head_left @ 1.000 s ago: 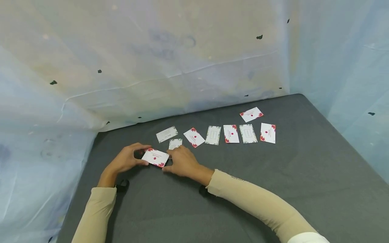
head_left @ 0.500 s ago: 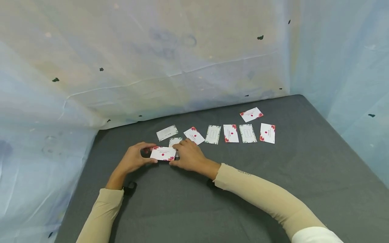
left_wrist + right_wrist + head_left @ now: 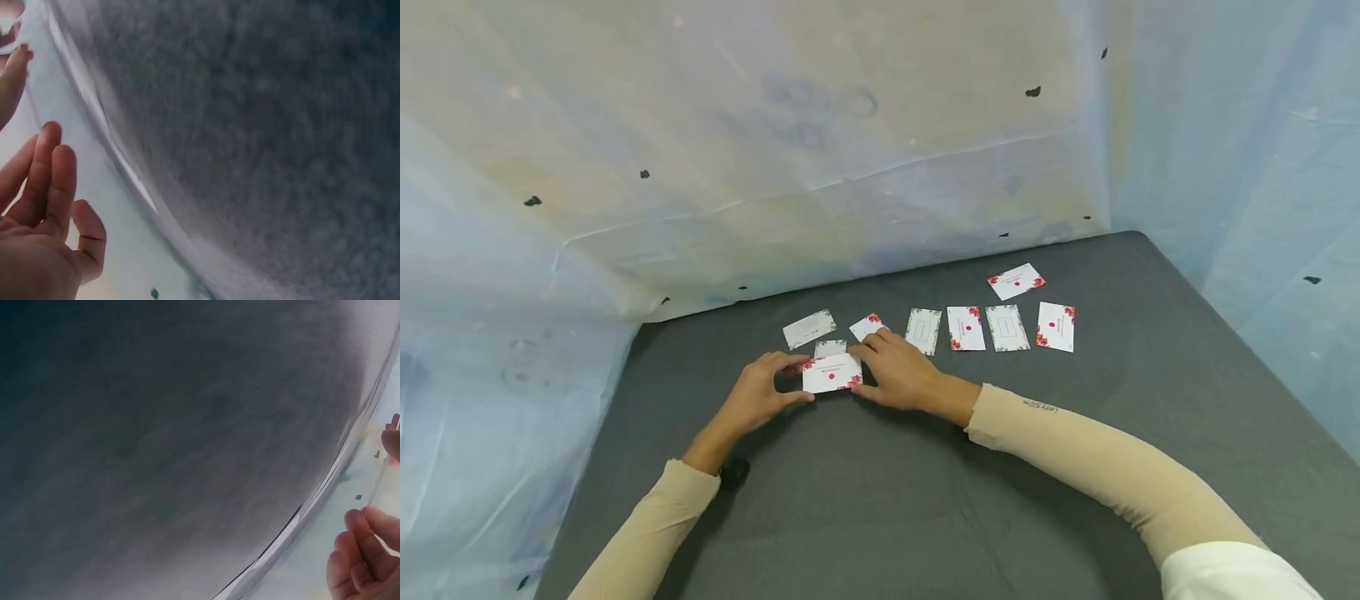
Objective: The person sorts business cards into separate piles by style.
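A white card (image 3: 832, 373) with red flowers in its corners and a red dot is held between both hands in the head view. My left hand (image 3: 762, 396) pinches its left end between thumb and fingers, while my right hand (image 3: 898, 371) grips the right end. Just behind it, a card with a green leaf border (image 3: 831, 347) is partly covered. Another red-flowered card (image 3: 868, 325) is half hidden by the right hand's fingers. In the wrist views, the left hand (image 3: 47, 212) and the right hand (image 3: 369, 556) show only at the frame edges.
On the dark grey table (image 3: 880, 492), more cards lie in a loose row: a leaf-bordered card (image 3: 809, 329) at left, a leafy one (image 3: 922, 331), a red-flowered one (image 3: 966, 328) and several further right. A pale cloth backdrop (image 3: 820, 150) rises behind the table's far edge.
Both hands have carried the red-flowered card to the right and slightly away, turning it straighter. It now overlaps the leaf-bordered card, and the right hand covers part of another card.
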Action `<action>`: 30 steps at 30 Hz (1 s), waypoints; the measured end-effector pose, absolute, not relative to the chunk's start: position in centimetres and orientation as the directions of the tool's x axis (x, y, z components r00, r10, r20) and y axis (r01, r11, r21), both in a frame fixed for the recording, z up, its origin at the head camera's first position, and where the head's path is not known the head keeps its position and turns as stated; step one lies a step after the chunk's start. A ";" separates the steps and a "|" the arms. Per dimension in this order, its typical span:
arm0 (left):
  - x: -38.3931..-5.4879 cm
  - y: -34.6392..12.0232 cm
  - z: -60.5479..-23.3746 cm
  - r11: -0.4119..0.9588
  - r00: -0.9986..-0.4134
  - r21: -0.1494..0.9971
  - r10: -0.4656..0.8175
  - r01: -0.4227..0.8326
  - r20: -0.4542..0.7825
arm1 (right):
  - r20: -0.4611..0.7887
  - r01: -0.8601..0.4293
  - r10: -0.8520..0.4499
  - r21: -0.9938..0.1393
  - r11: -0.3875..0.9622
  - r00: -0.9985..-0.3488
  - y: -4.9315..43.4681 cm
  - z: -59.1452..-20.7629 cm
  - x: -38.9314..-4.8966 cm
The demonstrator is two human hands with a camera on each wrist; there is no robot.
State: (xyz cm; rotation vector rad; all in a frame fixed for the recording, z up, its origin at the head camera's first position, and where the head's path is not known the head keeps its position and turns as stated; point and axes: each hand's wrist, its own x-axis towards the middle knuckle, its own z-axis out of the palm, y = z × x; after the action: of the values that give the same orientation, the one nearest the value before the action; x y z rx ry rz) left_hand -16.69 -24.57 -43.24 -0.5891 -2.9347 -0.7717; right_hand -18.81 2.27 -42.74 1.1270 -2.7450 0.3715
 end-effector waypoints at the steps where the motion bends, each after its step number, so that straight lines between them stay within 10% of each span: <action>1: -16.8 -24.3 -43.2 0.801 -0.923 0.461 0.355 0.382 0.147 | 0.233 -0.711 -0.674 -0.165 0.684 -0.702 2.6 -42.7 -18.9; 11: -17.3 -21.1 -43.4 0.786 -0.895 0.438 0.430 0.437 0.122 | 0.281 -0.769 -0.730 -0.048 0.637 -0.623 6.3 -43.1 -18.8; 30: -16.0 -16.4 -44.0 0.788 -0.872 0.394 0.482 0.474 0.085 | 0.194 -0.787 -0.763 -0.157 0.596 -0.617 11.4 -44.1 -18.1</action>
State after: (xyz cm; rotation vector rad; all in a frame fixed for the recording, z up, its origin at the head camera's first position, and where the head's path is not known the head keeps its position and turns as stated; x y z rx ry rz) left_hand -15.99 -16.45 -43.98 -0.7997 -2.9892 -0.6498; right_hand -18.09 11.43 -44.08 1.3210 -2.7107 0.3465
